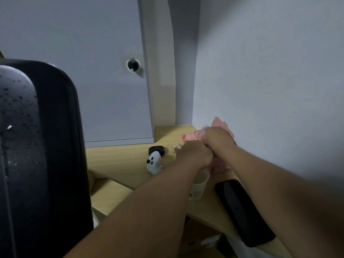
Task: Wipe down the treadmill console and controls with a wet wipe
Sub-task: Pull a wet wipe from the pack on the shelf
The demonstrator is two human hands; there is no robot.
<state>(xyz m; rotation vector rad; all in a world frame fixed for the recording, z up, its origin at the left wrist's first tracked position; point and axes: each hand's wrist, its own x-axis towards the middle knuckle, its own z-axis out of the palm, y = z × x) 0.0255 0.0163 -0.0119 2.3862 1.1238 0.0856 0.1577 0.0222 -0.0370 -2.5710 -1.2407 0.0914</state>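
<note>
Console: black, curved, droplet-speckled treadmill console (37,146), far left of the pink pack.
Desk: pale wooden desk (126,164), under the pack.
Pack: pink soft wet-wipe pack (221,125), against the wall.
Right hand (217,136): on the pack, fingers curled, pinching a blurred white wipe (204,129).
Left hand (193,154): at the pack's near side; its grip cannot be told.

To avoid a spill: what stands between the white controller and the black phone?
A paper cup, partly hidden by the left forearm, seen in the head view.
</note>
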